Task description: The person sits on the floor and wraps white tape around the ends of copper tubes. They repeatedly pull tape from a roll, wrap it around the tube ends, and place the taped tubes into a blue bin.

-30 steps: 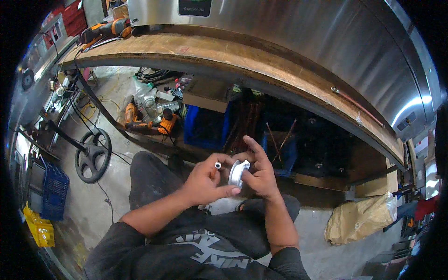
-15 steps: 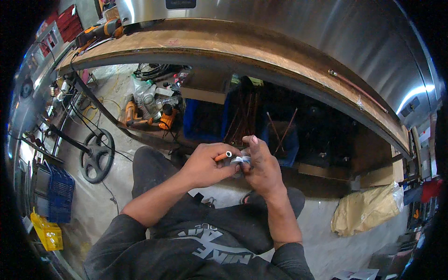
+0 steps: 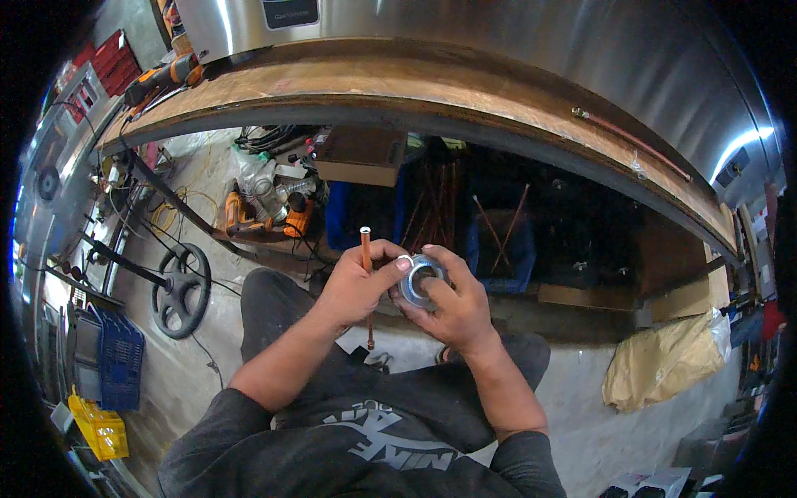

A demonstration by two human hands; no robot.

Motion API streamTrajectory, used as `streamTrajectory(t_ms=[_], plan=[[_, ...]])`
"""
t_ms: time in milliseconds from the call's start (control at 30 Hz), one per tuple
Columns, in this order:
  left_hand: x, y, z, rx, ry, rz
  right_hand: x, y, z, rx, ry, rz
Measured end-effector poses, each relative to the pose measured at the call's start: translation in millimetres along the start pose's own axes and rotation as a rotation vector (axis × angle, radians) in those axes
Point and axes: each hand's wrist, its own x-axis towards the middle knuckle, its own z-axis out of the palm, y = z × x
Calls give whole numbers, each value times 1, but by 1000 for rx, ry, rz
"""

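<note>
A thin copper tube [image 3: 366,247] stands nearly upright in my left hand [image 3: 342,290], which is closed around it. Its bright open end points away from me, and the other end shows below the hand. That hand's thumb and forefinger pinch together at the edge of a ring-shaped roll of tape [image 3: 407,290], silvery with a bluish inner rim. Gripping the roll is my right hand [image 3: 462,309], with fingers reaching through and around the ring. Whether a loose tape end lies in the left pinch is too small to tell. Both hands meet above my lap.
A wooden bench [image 3: 332,83] crosses ahead, carrying a copper pipe [image 3: 631,143] and an orange-black power tool [image 3: 166,76]. Underneath are an orange drill [image 3: 241,214], a cardboard box [image 3: 357,170] and blue bins [image 3: 500,249]. A black handwheel [image 3: 181,290] is left; a brown paper sack [image 3: 664,361] right.
The copper tube has swung from pointing toward me to nearly upright. The tape roll has turned so its ring now shows, and the right fingers have curled through it.
</note>
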Motion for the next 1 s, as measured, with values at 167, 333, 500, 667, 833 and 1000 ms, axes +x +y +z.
streamTrajectory(t_ms=[167,333,500,667,833,1000], plan=[[0,-6,0,-57,57,49,1,8,3,106,51,-26],[-3,0,-2,-31,116,44,-6,15,10,208,57,23],[-1,-4,-5,-39,128,134,-8,20,13,318,72,49],[3,-1,-4,-34,172,208,-2,14,12,301,-28,111],[4,-6,-2,135,141,302,-1,13,13,388,-37,179],[3,-8,-2,224,56,261,0,11,15,368,-38,258]])
